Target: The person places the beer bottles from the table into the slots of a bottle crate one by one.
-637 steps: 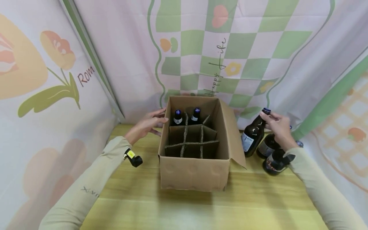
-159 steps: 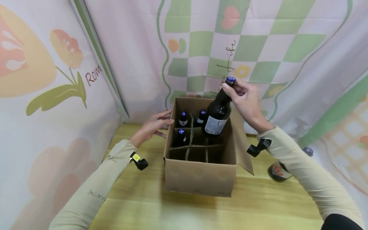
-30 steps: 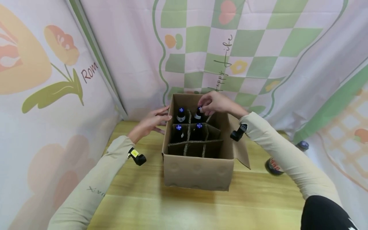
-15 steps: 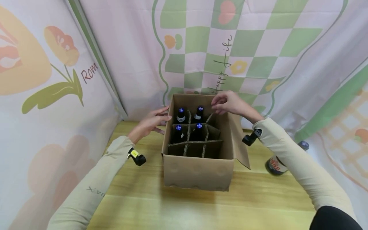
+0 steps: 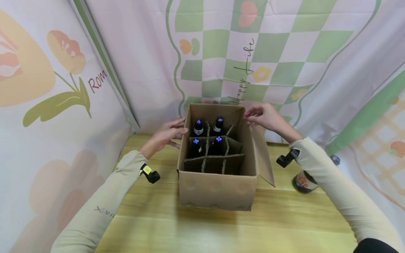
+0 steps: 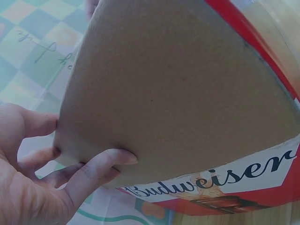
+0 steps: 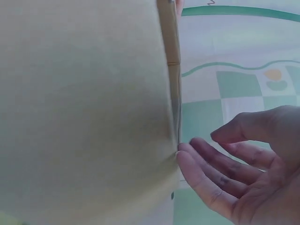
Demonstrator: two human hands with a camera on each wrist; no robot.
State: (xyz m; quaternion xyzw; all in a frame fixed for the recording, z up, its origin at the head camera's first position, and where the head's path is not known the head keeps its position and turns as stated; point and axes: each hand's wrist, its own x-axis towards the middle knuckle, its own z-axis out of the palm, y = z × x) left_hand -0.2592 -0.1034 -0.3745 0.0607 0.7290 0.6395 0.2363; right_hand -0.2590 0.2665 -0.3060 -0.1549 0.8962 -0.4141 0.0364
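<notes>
A cardboard box (image 5: pixel 217 189) with cardboard dividers stands in mid-table. Its back row holds two dark bottles, a left one (image 5: pixel 198 128) and a middle one (image 5: pixel 218 125). Two more, also blue-capped, a left bottle (image 5: pixel 196 146) and a middle bottle (image 5: pixel 218 144), stand in the row before them. My left hand (image 5: pixel 164 136) rests against the box's left rear edge. In the left wrist view its fingertips (image 6: pixel 124 157) touch the side above the Budweiser print. My right hand (image 5: pixel 265 115), loosely curled and holding nothing, is at the right rear rim.
Another dark bottle (image 5: pixel 303 182) stands on the wooden table (image 5: pixel 152 218) to the right, partly behind my right sleeve. A box flap (image 5: pixel 263 158) hangs outward on the right. Patterned curtains (image 5: pixel 148 70) surround the back and sides.
Two bottles have joined the row in front of the back pair. My right hand was at the middle back bottle's cap, then moved right to the rim. The left hand stays.
</notes>
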